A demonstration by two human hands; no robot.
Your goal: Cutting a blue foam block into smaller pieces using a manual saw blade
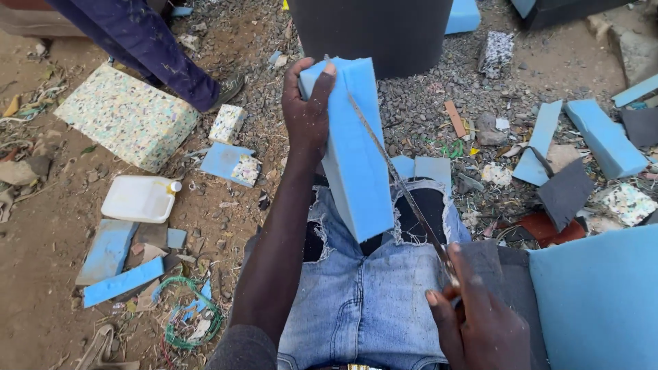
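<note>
I am gripping a blue foam block (356, 147) in my left hand (308, 113); my right hand (476, 325), clenching a long knife (397, 181), is slicing close, risking my thumb.

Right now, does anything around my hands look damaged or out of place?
Yes. Foam offcuts and scraps litter the dirt ground, and a white jerrycan lies on its side. The jeans are torn open at both knees beneath the blue foam block.

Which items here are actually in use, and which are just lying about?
In use:
- blue foam block, gripped at its top by the left hand
- long knife blade, held by the right hand, laid against the block

Lying about:
- speckled foam slab
- white plastic jerrycan
- dark grey foam piece
- green wire coil
</note>
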